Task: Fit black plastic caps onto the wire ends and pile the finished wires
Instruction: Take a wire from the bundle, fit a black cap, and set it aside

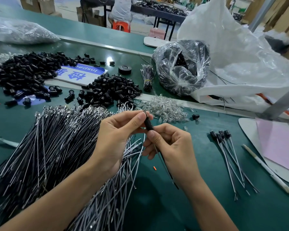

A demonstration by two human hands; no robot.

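Here, over the middle of the table point(157, 197), the left hand point(122, 130) pinches the black cap point(148, 125) and the right hand point(170, 144) pinches its wire point(163, 164) just below, likely for seating; finished wires point(228, 150) lie toward the right edge

Fingertips of the left hand point(122, 129) are covering the upper end of the black cap point(148, 125), and the thumb of the right hand point(170, 144) is covering its lower end, so how far the wire point(165, 165) is sitting inside cannot be told. The left forearm is masking part of the wire heap point(48, 147), which is running off the left and bottom edges. A pile of loose caps point(23, 74) is burying much of the printed sign point(83, 75). The top edge is cropping the seated person point(122, 9) – the pen point(265, 167) is blurring toward its near tip
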